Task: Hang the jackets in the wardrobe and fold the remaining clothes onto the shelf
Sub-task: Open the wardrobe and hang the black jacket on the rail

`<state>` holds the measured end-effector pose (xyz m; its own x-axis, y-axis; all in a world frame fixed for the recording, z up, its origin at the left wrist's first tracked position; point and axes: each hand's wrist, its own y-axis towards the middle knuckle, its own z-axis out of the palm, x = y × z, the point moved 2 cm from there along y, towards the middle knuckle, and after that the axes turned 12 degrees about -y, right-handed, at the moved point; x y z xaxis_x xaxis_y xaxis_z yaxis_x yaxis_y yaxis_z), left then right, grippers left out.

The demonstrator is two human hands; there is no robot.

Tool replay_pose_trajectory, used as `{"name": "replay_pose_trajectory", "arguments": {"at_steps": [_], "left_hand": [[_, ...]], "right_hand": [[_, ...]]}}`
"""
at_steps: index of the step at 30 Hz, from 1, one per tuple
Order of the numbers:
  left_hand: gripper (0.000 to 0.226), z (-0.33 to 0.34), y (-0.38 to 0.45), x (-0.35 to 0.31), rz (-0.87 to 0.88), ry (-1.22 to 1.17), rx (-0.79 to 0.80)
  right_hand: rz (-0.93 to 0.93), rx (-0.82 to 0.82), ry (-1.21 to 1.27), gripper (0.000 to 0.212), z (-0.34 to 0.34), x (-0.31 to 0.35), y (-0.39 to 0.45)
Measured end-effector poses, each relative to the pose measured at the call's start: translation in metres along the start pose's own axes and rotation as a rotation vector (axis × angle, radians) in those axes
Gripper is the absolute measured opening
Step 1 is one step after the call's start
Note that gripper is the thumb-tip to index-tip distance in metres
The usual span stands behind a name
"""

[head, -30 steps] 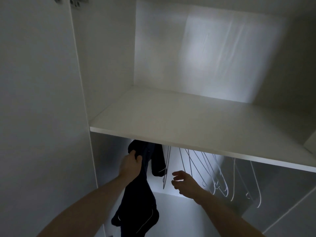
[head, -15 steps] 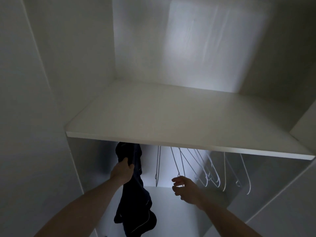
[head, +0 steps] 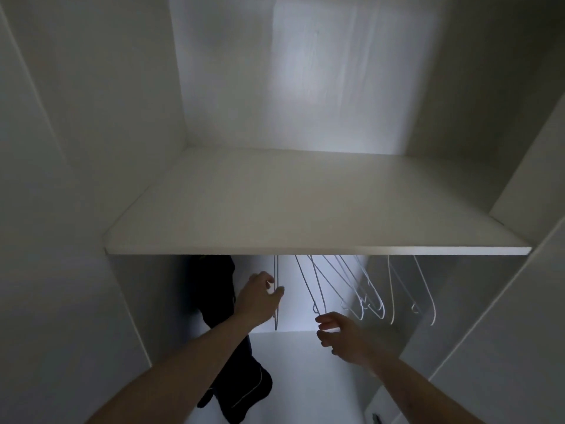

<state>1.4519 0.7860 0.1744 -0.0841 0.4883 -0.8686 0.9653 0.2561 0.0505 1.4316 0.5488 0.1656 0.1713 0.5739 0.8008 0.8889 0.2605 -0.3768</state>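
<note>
1. Wardrobe: white interior, dimly lit. A white shelf spans its width in the upper part, with the hanging space directly below.
2. Jacket: dark garment, hanging at the left end of the space under the shelf. Its top is hidden behind the shelf edge; its lower part drops behind the left forearm and shows a thin pale trim line near the hem.
3. First hanger: thin, pale wire, hanging just right of the jacket.
4. Left hand: raised beside the jacket, fingers curled round the first hanger's wire, thumb closing against them. The hand does not touch the jacket.
5. Other hangers: a row of pale wire hangers, bare, hanging to the right under the shelf, several tilted.
6. Right hand: held below the row, fingers loosely curled and spread, holding nothing. It is near the lowest hanger tips; contact cannot be confirmed.
</note>
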Motion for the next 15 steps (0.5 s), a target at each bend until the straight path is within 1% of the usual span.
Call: {"name": "replay_pose_trajectory", "arguments": {"at_steps": [3, 5, 7, 8, 10, 12, 15], "left_hand": [[0.056, 0.026, 0.011, -0.012, -0.141, -0.051, 0.150], [0.060, 0.037, 0.015, -0.014, -0.217, -0.052, 0.187], [0.061, 0.044, 0.015, -0.014, -0.256, -0.039, 0.159], [0.066, 0.047, 0.016, -0.015, -0.269, -0.033, 0.136], [0.084, 0.051, 0.015, -0.015, -0.301, 0.005, 0.102], [0.095, 0.051, 0.011, -0.014, -0.329, 0.088, 0.061], [0.090, 0.051, 0.009, -0.008, -0.372, 0.125, 0.014]], "right_hand": [[0.001, -0.045, -0.047, 0.019, -0.007, -0.006, -0.014], [0.012, -0.068, -0.046, 0.019, -0.013, -0.010, -0.026], [0.012, -0.080, -0.044, 0.024, -0.018, -0.014, -0.039], [0.015, -0.086, -0.034, 0.025, -0.021, -0.016, -0.045], [0.027, -0.101, -0.032, 0.023, -0.025, -0.021, -0.057], [0.045, -0.111, -0.041, 0.023, -0.031, -0.028, -0.067], [0.064, -0.129, -0.028, 0.025, -0.039, -0.036, -0.080]]}}
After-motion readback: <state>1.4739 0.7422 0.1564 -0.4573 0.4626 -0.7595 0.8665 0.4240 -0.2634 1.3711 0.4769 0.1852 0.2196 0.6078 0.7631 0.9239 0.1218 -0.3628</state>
